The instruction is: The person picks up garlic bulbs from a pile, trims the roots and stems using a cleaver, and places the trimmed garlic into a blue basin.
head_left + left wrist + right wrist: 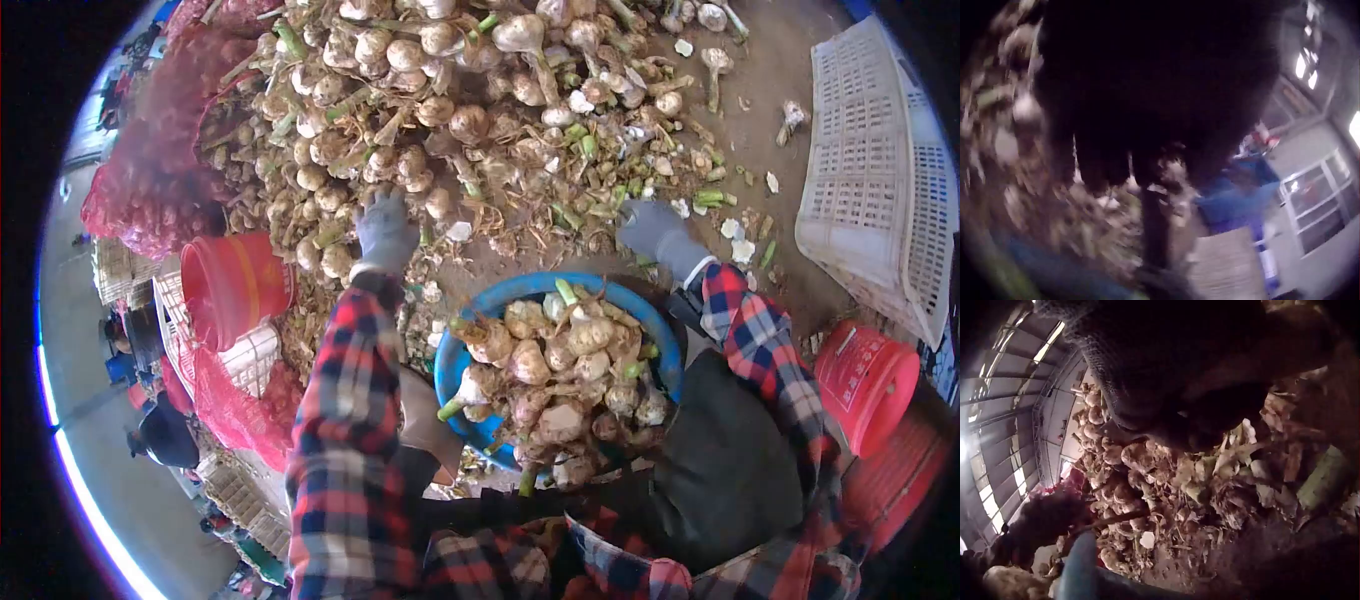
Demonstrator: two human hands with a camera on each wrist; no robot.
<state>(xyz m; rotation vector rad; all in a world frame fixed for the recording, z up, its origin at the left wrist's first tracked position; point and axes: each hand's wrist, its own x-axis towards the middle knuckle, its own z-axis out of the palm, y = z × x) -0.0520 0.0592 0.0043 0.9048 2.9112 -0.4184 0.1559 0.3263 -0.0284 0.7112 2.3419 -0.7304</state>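
Observation:
My left hand [386,232], in a grey glove, reaches to the near edge of a big heap of garlic bulbs [400,110], its fingers spread at the bulbs. The right hand [655,232], gloved alike, is low over loose stalk bits and peel [590,215] at the heap's right; nothing shows in its grasp. Between my forearms stands a blue basin [470,305] filled with garlic bulbs [560,360] with short cut stalks. Both hands show only as dark shapes in the wrist views, and the left wrist view is blurred.
Red mesh sacks [155,170] and a red bucket [225,290] stand at the left. On the right are a white plastic crate [860,170] and another red bucket [865,385]. White peel scraps [740,245] litter the ground.

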